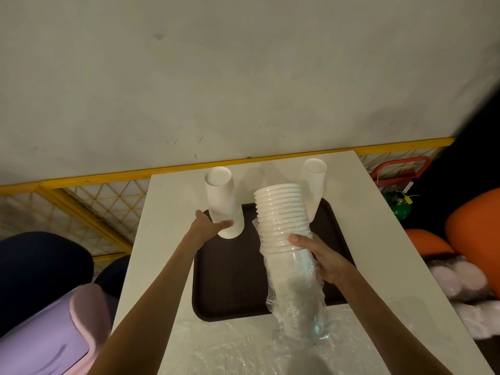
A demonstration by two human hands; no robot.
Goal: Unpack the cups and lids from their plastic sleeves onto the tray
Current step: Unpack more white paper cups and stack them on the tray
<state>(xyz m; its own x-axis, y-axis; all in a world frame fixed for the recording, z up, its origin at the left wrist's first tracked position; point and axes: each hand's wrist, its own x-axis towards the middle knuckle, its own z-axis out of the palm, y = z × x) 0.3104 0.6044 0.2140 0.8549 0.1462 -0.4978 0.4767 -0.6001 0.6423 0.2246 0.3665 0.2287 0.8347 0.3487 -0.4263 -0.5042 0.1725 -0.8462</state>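
A dark brown tray [230,280] lies on a white table [378,239]. My left hand [208,226] holds the lower end of a tall stack of upside-down white paper cups [220,201] at the tray's far left corner. My right hand [322,258] grips a stack of white cups [281,215] that sticks halfway out of a clear plastic sleeve [300,299], tilted above the tray's middle. Another stack of upside-down cups [315,182] stands at the tray's far right corner, partly hidden behind the held stack.
Crumpled clear plastic [243,345] lies on the table in front of the tray. More sleeved white lids or cups [468,285] lie to the right, beside orange seats [476,231]. A lilac bin [46,336] stands at the left. A yellow mesh fence [89,201] runs behind the table.
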